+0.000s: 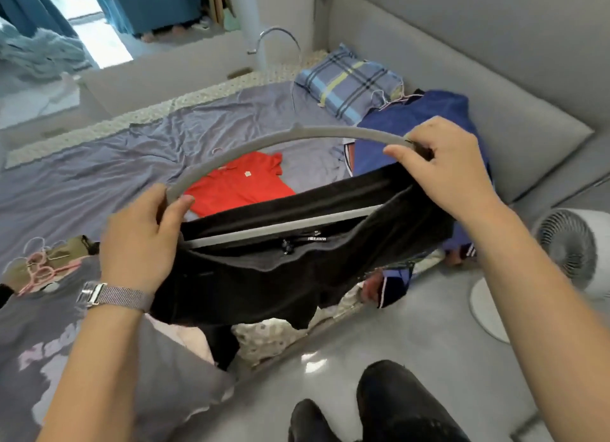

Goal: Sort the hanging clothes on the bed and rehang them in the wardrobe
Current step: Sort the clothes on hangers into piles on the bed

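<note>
A grey hanger (264, 144) is held flat over the bed's edge, its metal hook pointing away. Black trousers (264, 276) are draped over its lower bar and hang down. My left hand (138, 240) grips the hanger's left end together with the black cloth. My right hand (442, 167) pinches the hanger's right shoulder and the waistband there. On the bed (99, 164) lie a red shirt (241, 184), a blue jacket (412, 128) at the right, and a grey printed shirt (43, 342) at the near left.
A checked pillow (350, 81) lies by the grey headboard (495, 62). Pink hangers (39, 270) rest on an olive garment at the left. A white fan (567, 256) stands on the floor at the right. My dark-clad legs are below.
</note>
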Available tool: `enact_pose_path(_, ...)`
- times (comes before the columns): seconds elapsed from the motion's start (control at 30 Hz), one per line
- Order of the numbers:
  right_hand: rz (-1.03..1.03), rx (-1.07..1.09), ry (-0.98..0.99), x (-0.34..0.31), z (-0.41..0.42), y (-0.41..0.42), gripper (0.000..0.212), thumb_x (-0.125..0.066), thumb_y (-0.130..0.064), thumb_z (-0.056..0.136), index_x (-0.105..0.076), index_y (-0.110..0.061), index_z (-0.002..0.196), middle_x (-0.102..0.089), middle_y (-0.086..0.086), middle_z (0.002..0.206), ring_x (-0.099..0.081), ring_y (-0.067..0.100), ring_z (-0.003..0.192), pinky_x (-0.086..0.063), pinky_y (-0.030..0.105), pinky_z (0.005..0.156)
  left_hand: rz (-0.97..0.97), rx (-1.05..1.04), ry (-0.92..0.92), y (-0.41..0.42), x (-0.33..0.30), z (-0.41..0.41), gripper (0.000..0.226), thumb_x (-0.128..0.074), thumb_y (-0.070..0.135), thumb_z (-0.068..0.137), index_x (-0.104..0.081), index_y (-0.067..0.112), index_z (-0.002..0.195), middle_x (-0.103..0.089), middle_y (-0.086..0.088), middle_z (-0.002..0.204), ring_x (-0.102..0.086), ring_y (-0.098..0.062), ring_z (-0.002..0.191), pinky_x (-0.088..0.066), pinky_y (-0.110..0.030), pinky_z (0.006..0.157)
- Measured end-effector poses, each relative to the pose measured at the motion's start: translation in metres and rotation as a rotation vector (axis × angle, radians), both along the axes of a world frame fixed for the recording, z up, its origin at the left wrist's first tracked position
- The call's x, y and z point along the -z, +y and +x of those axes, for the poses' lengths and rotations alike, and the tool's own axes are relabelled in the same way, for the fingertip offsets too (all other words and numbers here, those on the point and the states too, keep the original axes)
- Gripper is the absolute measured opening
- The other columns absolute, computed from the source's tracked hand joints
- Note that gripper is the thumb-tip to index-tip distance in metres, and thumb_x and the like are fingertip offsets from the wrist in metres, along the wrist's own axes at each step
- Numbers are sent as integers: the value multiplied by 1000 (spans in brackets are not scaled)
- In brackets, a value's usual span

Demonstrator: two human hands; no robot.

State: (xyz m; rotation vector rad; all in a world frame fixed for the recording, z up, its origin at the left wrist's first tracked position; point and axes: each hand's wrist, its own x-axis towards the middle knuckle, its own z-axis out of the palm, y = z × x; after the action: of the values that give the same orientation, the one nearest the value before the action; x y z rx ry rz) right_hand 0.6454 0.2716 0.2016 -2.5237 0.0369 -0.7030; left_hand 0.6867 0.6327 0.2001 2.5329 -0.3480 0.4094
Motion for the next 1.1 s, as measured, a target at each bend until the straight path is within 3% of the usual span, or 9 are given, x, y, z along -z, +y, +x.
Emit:
enact_pose_path(0.17,63,160,-22,-11,-63,-67,43,-53,-53,82,-64,-12,77,-55,0,75,-50,18,77,-30,24,69,-30,101,-42,-78,-11,-23,35,-49,44,91,-42,19,68,-45,2,56,-48,-32,61,-39,-42,57)
enact_pose_path(0.33,98,256,-44,-20,-103,-146,22,-64,-37,86,-68,-15,85,-56,-4,79,-52,19,79,-36,29,73,-71,150,-41,-178,-8,-29,33,-47,46,91,-37,32,64,-41,7,56,-44,-27,59,-39,-39,55)
enact_pose_path(0.5,85,303,-20,-19,-118,-229,13,-65,-31,86,-68,-19,85,-61,-1,82,-53,20,81,-37,30,71,-81,165,-24,-266,0,-33,35,-43,51,88,-45,19,73,-48,2,59,-53,-32,65,-44,-44,58)
enact_pose_path(0.6,96,296,26,-19,-104,-264,17,-64,-35,86,-67,-19,84,-61,-1,80,-52,19,80,-33,27,71,-97,170,12,-300,5,-25,38,-45,49,89,-46,15,73,-47,0,58,-52,-29,61,-43,-44,57)
enact_pose_path(0.8,111,282,47,-24,-26,-309,12,-67,-21,87,-69,-9,85,-56,-2,77,-47,16,77,-25,20,66,-104,114,31,-350,4,33,31,-51,38,91,-47,14,71,-50,-1,58,-52,-26,60,-42,-44,56)
enact_pose_path(1.0,95,338,98,-16,32,-355,17,-62,-17,90,-67,-4,80,-56,4,74,-45,20,76,-22,28,64,-109,174,58,-404,6,109,34,-52,35,91,-42,13,67,-49,-3,54,-51,-27,56,-40,-42,54)
enact_pose_path(1.1,70,385,141,-8,50,-386,18,-59,-25,91,-65,-11,81,-54,0,76,-50,28,85,-32,34,71,-108,226,91,-432,8,138,36,-53,36,92,-39,19,63,-49,-2,53,-50,-25,55,-39,-42,54)
